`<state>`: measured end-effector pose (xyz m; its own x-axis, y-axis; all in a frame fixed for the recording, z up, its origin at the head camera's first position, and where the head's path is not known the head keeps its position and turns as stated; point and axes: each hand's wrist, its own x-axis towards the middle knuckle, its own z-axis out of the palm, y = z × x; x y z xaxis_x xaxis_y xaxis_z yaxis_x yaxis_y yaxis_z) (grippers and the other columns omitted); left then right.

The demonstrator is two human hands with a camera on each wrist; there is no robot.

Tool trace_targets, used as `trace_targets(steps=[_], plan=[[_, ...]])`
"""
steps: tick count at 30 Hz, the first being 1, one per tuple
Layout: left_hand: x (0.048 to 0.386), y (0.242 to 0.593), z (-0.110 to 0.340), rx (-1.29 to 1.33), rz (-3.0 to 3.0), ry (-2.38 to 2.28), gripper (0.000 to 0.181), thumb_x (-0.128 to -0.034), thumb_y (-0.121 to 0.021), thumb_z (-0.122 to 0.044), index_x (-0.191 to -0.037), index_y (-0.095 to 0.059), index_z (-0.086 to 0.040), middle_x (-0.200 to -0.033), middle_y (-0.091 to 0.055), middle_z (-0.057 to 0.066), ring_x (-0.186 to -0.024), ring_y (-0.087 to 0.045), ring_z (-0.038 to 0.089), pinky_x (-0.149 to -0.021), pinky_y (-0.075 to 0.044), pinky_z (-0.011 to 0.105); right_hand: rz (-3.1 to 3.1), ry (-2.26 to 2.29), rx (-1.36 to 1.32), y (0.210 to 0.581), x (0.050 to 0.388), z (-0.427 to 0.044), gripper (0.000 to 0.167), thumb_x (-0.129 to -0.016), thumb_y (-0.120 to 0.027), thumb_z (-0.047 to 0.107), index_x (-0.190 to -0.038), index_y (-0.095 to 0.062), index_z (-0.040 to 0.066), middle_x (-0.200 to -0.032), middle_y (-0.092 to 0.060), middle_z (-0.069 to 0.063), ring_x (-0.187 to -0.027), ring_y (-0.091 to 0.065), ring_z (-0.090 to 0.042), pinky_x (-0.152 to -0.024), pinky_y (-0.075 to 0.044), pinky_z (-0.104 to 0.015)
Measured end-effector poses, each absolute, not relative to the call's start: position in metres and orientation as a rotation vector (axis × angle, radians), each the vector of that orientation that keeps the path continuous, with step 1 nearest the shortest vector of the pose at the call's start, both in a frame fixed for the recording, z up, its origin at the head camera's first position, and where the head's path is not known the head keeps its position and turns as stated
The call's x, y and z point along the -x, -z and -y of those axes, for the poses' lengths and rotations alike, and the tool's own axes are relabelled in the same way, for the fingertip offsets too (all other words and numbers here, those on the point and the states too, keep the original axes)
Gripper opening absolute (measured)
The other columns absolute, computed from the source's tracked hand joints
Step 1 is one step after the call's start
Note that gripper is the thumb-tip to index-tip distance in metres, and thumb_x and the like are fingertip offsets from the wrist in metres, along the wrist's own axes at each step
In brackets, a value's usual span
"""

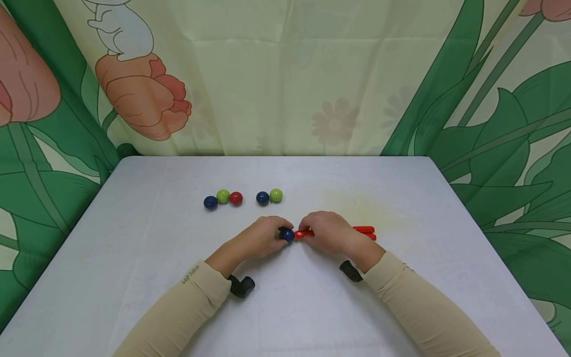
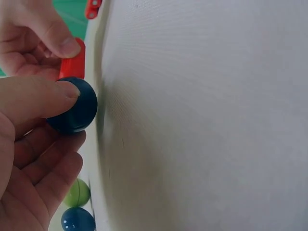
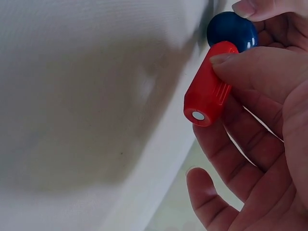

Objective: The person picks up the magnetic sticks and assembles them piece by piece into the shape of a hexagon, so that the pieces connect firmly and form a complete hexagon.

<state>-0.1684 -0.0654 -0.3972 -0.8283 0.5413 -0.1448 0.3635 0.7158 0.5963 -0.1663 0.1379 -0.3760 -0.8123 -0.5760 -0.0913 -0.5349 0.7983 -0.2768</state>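
Blue ball (image 1: 287,235), L grip (image 1: 263,237), against red rod (image 1: 303,234).

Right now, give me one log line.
left hand: pinches blue ball; right hand: pinches red rod; contact: ball meets rod end; farther back: five balls

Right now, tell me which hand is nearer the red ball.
Left: the left hand is below and slightly right of the red ball in the head view; the right hand is farther right.
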Motion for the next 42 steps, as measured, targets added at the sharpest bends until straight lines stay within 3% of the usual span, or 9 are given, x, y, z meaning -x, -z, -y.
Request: trace_targets(steps=[14,25,42], plan=[[0.167,0.399,0.073,-0.672,-2.614,-0.834,0.038,-0.0900,-0.075,-0.010,-0.127,-0.065,-0.006,-0.123,-0.065,0.007,-0.112,-0.059,0.021,-0.101,-0.047,0.039,-2.800,0.317,0.812,0.378,0.167,-0.138,0.025,-0.090,-0.076,0.018,-0.113,-0.072,0.010,-0.101,-0.069,-0.002,-0.094,-0.063,-0.021,-0.087,-0.053,-0.038],[0.162,0.398,0.079,-0.621,-2.623,-0.861,0.035,-0.0890,-0.076,-0.009,-0.122,-0.067,-0.006,-0.119,-0.066,0.006,-0.111,-0.059,0.021,-0.101,-0.047,0.039,-2.777,0.304,0.777,0.380,0.167,-0.134,0.021,-0.091,-0.074,0.018,-0.111,-0.073,0.010,-0.099,-0.069,-0.001,-0.092,-0.063,-0.021,-0.089,-0.053,-0.038],[0.156,0.399,0.087,-0.655,-2.741,-0.753,0.040,-0.0842,-0.083,-0.023,-0.117,-0.069,-0.007,-0.112,-0.064,0.005,-0.102,-0.060,0.020,-0.094,-0.051,0.034,-2.767,0.300,0.838,0.382,0.167,-0.125,0.022,-0.091,-0.075,0.021,-0.111,-0.074,0.012,-0.102,-0.070,0.000,-0.097,-0.062,-0.021,-0.091,-0.052,-0.037]])
